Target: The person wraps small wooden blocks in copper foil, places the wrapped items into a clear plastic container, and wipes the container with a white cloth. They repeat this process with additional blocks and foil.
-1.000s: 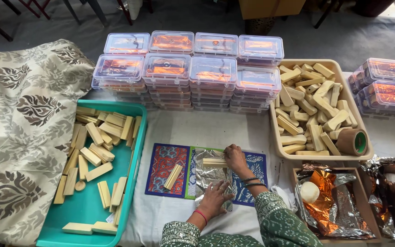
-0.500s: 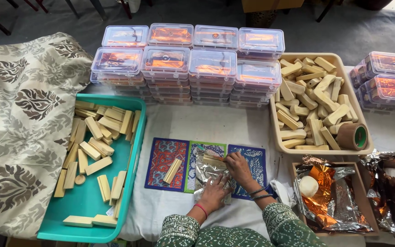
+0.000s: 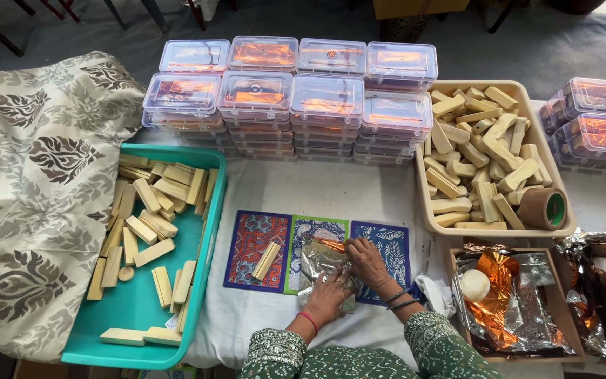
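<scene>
So both your hands are down on the silver foil sheet at lower center of the frame, sitting on the green-edged patterned card, which is the middle one of three. Your left hand lies flat-ish on the near part of the foil, fingers loosely spread and pressing it down, pink band at the wrist. Your right hand comes in from the right with fingers curled, tips pinching the foil's upper right edge where an orange flash of the foil's other side shows. Whatever's under the foil is covered, so I can't tell how it lies. The foil's long axis runs roughly from near you toward the top of the frame, tilted a bit left.

Just left of it, a loose pale wooden block rests on the red patterned card, long axis diagonal, upper end pointing toward the upper right. The blue patterned card sits under your right wrist.

Around you on the tabletop: a teal tray of pale blocks at left, a beige tray heaped with more at upper right with a brown tape roll on its corner, stacked clear lidded boxes along the top, and a wooden box of crumpled orange-silver foil at lower right.
</scene>
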